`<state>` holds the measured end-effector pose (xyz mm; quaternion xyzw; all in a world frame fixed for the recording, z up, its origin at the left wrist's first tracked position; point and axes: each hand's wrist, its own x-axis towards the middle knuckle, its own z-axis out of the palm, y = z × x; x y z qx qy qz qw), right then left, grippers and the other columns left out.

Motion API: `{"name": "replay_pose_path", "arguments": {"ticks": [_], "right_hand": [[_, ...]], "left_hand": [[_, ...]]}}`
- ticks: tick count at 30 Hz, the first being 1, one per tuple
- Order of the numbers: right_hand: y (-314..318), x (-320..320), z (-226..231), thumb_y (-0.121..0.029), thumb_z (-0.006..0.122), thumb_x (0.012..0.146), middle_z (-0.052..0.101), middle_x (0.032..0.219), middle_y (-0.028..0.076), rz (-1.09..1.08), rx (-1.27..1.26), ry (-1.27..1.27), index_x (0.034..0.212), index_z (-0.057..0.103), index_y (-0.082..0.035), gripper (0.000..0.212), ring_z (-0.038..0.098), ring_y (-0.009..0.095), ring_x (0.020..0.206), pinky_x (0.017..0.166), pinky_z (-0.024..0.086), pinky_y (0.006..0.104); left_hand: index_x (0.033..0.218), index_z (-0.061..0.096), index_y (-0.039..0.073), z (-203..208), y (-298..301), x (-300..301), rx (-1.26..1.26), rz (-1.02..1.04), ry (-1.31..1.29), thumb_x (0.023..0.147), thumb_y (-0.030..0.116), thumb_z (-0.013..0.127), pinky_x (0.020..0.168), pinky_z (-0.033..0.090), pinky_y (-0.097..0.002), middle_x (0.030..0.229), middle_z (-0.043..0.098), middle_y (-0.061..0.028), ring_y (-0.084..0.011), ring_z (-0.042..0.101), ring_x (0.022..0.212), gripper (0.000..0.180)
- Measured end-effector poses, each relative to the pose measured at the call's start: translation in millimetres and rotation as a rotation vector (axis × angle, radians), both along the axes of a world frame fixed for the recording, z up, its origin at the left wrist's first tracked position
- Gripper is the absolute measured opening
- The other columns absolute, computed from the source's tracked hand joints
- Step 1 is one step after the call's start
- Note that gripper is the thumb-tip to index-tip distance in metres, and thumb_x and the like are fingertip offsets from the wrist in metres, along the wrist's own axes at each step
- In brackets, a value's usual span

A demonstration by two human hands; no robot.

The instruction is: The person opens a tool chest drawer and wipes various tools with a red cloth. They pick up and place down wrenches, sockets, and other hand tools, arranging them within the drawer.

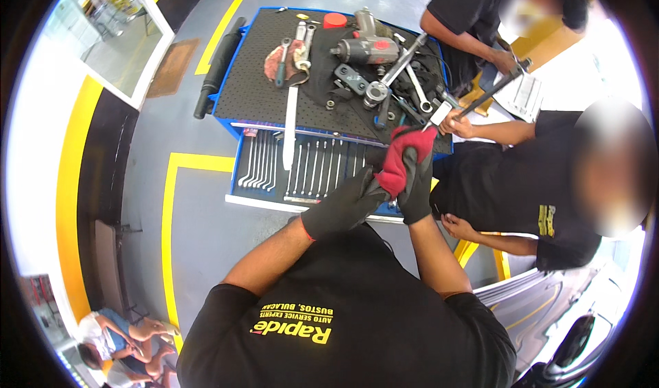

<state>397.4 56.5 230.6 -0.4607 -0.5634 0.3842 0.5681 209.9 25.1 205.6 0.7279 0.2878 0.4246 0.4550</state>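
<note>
Both my hands wear dark gloves and come together in front of the open tool drawer (264, 202). A red cloth (406, 156) is bunched between them. My left hand (347, 206) closes on its lower left end, and my right hand (415, 189) grips it from the right side. A pale, flat piece (440, 114) sticks out past the cloth's upper end; I cannot tell whether it lies inside the cloth. Close by, a co-worker's hand (456, 123) holds a long dark bar (494, 89). Rows of wrenches (316, 168) lie in the drawer.
On the blue tool cart's black top (240, 99) lie an impact wrench (367, 50), a large ratchet (376, 94), a smaller ratchet (281, 62) on a stained rag, and a red lid (335, 20). Two co-workers stand at the right. A car (549, 305) is at lower right.
</note>
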Motion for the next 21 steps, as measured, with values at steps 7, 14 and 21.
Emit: {"name": "replay_pose_path", "arguments": {"ticks": [7,14,21], "right_hand": [[-59,81,-78,-0.027,0.065,0.105,0.07,0.126,0.021,-0.196,-0.102,-0.37,0.138,0.06,-0.002,0.041,0.068,0.039,0.116,0.099,0.053,0.0447],[-92,97,-74,-0.034,0.065,0.105,0.07,0.128,0.024,-0.172,-0.315,-0.465,0.139,0.059,-0.002,0.047,0.066,0.043,0.123,0.106,0.05,0.0485],[-100,122,-138,-0.041,0.058,0.108,0.046,0.155,0.033,-0.294,-0.333,-0.378,0.154,0.046,0.001,0.064,0.049,0.044,0.143,0.117,0.04,0.0477]], "left_hand": [[0.132,0.059,0.007,25,62,24,-0.852,-0.343,-0.341,0.114,0.039,0.051,0.049,0.04,-0.0252,0.087,0.062,-0.0011,-0.009,0.053,0.061,0.037],[0.125,0.059,0.006,34,81,67,-1.076,-0.606,-0.524,0.116,0.045,0.043,0.039,0.027,-0.0224,0.069,0.053,0.002,-0.006,0.036,0.041,0.043],[0.158,0.044,0.005,11,98,91,0.191,-0.333,0.137,0.105,0.023,0.063,0.097,0.052,-0.0367,0.144,0.057,-0.0158,-0.0262,0.061,0.122,0.059]]}}
